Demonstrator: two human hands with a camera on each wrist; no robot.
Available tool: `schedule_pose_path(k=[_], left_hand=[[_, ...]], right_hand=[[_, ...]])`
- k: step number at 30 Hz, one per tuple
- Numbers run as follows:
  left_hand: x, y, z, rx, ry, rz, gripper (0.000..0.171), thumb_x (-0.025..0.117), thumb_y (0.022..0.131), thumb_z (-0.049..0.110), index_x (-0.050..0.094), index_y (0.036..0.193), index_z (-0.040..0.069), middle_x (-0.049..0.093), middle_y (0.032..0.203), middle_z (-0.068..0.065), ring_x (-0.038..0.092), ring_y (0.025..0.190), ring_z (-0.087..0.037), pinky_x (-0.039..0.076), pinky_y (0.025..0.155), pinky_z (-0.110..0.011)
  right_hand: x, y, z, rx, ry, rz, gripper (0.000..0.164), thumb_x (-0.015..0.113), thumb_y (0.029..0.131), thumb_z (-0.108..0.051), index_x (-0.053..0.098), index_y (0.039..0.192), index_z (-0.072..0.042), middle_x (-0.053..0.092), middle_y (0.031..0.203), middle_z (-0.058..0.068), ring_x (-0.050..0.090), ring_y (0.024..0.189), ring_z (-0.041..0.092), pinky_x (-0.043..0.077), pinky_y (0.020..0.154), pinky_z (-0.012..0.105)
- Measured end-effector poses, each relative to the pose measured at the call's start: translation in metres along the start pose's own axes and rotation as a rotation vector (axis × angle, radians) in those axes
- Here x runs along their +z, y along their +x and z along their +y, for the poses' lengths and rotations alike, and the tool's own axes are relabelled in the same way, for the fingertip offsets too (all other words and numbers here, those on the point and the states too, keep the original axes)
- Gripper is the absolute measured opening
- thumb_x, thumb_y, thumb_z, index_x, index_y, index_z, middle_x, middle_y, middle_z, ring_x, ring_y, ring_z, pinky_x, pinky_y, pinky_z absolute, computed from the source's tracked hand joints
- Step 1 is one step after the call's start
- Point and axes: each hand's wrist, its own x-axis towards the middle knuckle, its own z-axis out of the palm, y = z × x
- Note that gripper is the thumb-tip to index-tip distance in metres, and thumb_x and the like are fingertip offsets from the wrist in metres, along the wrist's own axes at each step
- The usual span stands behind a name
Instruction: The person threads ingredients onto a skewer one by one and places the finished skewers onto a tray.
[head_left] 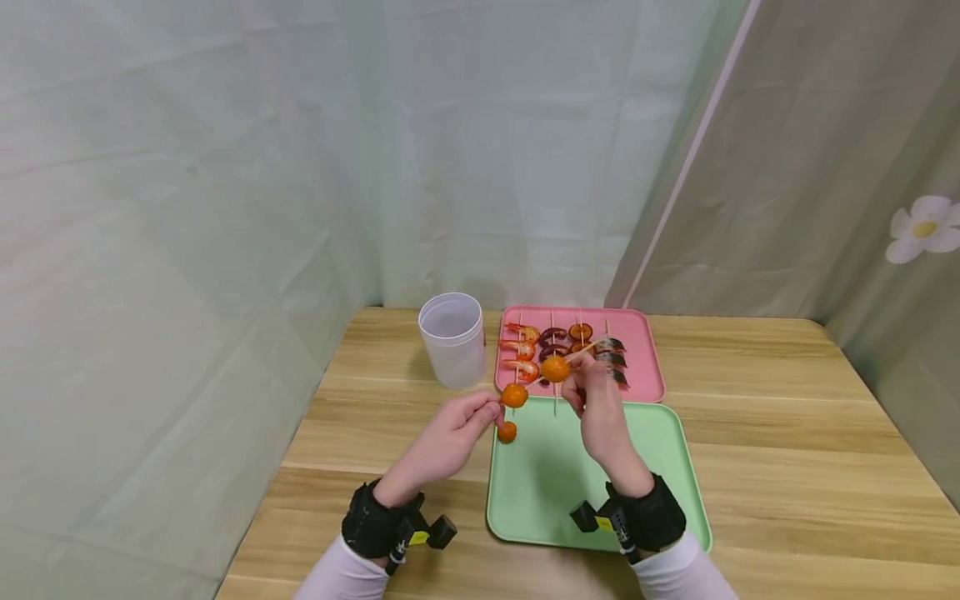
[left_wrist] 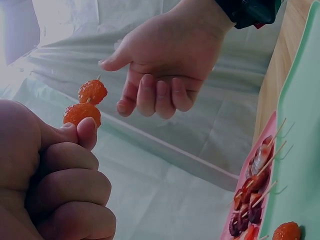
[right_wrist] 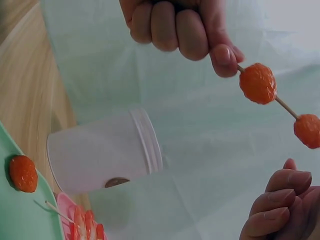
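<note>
My left hand (head_left: 455,431) pinches a thin wooden skewer (right_wrist: 286,107) near one end, between thumb and index finger. Two glossy orange balls (head_left: 556,369) are threaded on it, spaced apart, the nearer one close to the fingertips. Beside the skewer's far end is my right hand (left_wrist: 167,60), thumb apart from its loosely bent fingers, holding nothing. A third orange ball (head_left: 507,432) lies on the green tray (head_left: 555,500) at its upper left, just beyond the left fingertips in the head view.
Behind the green tray stands a pink tray (head_left: 647,354) with several skewers of shrimp (head_left: 519,350), dark curled pieces (head_left: 553,335), round brown slices and fish-like pieces (head_left: 611,358). A translucent white tub (head_left: 454,350) stands to its left. Pale curtains hang behind the wooden table (head_left: 787,433).
</note>
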Motion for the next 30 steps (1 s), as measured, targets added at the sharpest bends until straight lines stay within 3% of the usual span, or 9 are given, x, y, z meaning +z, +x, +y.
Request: schedule_pose_path(k=[9,15,19,22,25,28,30], left_hand=[[-0.011,-0.003,0.003,-0.046,0.015,0.064,0.025,0.048,0.115,0.011,0.066,0.099,0.005,0.045,0.079,0.002,0.046,0.077,-0.018,0.038,0.073,-0.032],[-0.018,-0.004,0.004,-0.047,0.017,0.094,0.026,0.047,0.115,0.011,0.066,0.099,0.004,0.048,0.081,0.001,0.048,0.079,-0.020,0.039,0.076,-0.033],[-0.020,-0.004,0.003,-0.047,0.018,0.098,0.026,0.046,0.116,0.012,0.065,0.099,0.005,0.050,0.082,-0.001,0.049,0.081,-0.022,0.039,0.076,-0.034],[-0.023,-0.004,0.003,-0.036,0.024,0.104,0.027,0.046,0.116,0.013,0.065,0.099,0.006,0.049,0.081,-0.001,0.048,0.079,-0.021,0.038,0.074,-0.033],[-0.025,-0.005,0.004,-0.032,0.027,0.116,0.027,0.046,0.116,0.012,0.065,0.099,0.006,0.046,0.078,0.001,0.047,0.076,-0.020,0.037,0.072,-0.032],[-0.026,-0.006,0.004,-0.042,0.024,0.126,0.026,0.046,0.116,0.013,0.065,0.099,0.008,0.043,0.076,0.002,0.045,0.073,-0.018,0.036,0.071,-0.031],[-0.027,-0.008,0.004,-0.051,0.018,0.126,0.026,0.046,0.116,0.014,0.065,0.100,0.009,0.042,0.075,0.003,0.044,0.072,-0.017,0.035,0.070,-0.031]], right_hand=[[-0.007,0.003,0.004,-0.034,0.034,0.027,0.082,0.009,0.109,-0.067,0.053,0.102,0.001,0.037,0.063,0.015,0.031,0.050,0.021,0.025,0.048,0.030],[-0.008,0.003,0.004,-0.016,0.025,0.037,0.080,0.009,0.111,-0.064,0.053,0.102,0.001,0.038,0.063,0.015,0.031,0.050,0.018,0.025,0.047,0.030],[-0.005,0.002,0.005,0.050,-0.019,0.006,0.061,0.023,0.118,-0.049,0.057,0.105,-0.001,0.043,0.067,0.012,0.036,0.055,0.019,0.030,0.053,0.032],[0.004,0.000,0.011,0.140,-0.138,-0.109,0.037,0.045,0.117,-0.039,0.065,0.110,-0.009,0.056,0.079,0.004,0.049,0.068,0.018,0.039,0.064,0.033],[0.019,-0.005,0.023,0.186,-0.302,-0.312,0.020,0.063,0.110,-0.034,0.072,0.115,-0.016,0.068,0.101,-0.002,0.062,0.089,0.018,0.051,0.079,0.039],[0.035,-0.011,0.037,0.164,-0.440,-0.501,0.020,0.071,0.106,-0.026,0.074,0.121,-0.013,0.069,0.123,0.006,0.065,0.113,0.027,0.053,0.096,0.048],[0.044,-0.017,0.046,0.131,-0.523,-0.580,0.024,0.075,0.103,-0.022,0.074,0.123,-0.009,0.066,0.131,0.012,0.063,0.120,0.032,0.052,0.102,0.051]])
